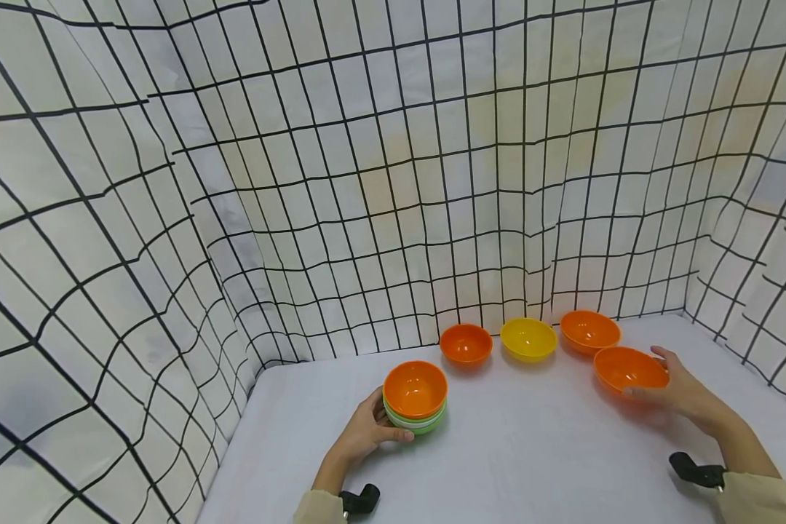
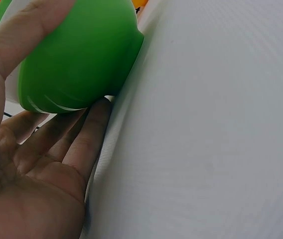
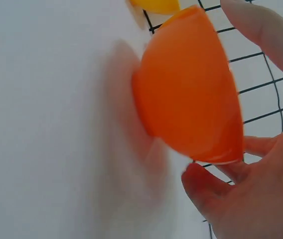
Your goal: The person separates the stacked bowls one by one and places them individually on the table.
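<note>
My left hand (image 1: 365, 429) grips a nested stack of bowls (image 1: 415, 391) at its left side, thumb across the front and fingers behind. Orange is the top bowl; green and white rims show beneath it. In the left wrist view the green bottom bowl (image 2: 81, 55) fills the space between thumb and fingers. On the right, my right hand (image 1: 684, 393) holds an orange bowl (image 1: 629, 370) by its right side, thumb near the front rim. The right wrist view shows this orange bowl (image 3: 186, 94) with its shadow spread on the cloth beside its base.
Along the back of the white-covered table (image 1: 498, 458) stand a dark orange bowl (image 1: 466, 346), a yellow bowl (image 1: 528, 340) and another orange bowl (image 1: 588, 332), which the held bowl overlaps in the head view. White cloth walls with a black grid (image 1: 393, 182) rise behind and at both sides.
</note>
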Motion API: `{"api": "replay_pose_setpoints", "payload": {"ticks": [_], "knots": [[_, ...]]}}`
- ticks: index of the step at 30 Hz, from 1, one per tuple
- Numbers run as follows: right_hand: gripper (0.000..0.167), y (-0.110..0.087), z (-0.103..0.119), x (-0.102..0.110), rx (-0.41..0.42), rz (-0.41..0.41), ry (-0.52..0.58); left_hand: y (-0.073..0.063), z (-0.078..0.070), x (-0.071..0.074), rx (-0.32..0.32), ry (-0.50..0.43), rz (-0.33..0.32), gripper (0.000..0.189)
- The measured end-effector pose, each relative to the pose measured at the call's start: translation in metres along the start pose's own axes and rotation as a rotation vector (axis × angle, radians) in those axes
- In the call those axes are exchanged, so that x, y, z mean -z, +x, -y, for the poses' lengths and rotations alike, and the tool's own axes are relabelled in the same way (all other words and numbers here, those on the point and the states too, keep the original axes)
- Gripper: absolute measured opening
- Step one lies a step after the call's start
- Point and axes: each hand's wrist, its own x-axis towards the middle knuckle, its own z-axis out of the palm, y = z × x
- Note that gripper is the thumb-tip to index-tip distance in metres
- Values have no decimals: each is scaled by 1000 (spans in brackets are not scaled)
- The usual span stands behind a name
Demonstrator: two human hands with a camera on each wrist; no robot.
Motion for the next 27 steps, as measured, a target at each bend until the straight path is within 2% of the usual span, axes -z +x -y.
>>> {"api": "replay_pose_setpoints", "payload": {"ticks": [5, 8, 11, 15, 19, 24, 27], "knots": [[116, -3, 17, 2, 53, -84, -56, 0, -1, 0, 2, -7, 2, 104], [114, -5, 34, -2, 83, -139, -95, -1, 0, 0, 8, -18, 3, 104], [110, -8, 55, -10, 129, -156, -81, 0, 0, 0, 13, -25, 4, 104], [102, -12, 85, -29, 205, -131, -30, 0, 0, 1, 12, -23, 2, 104], [94, -14, 110, -55, 267, -94, -38, 0, 0, 1, 11, -12, 1, 103], [84, -9, 131, -91, 344, -30, -19, 0, 1, 1, 15, -17, 8, 103], [83, -3, 143, -112, 360, 37, 7, -1, 1, 1, 16, -21, 11, 103]]}}
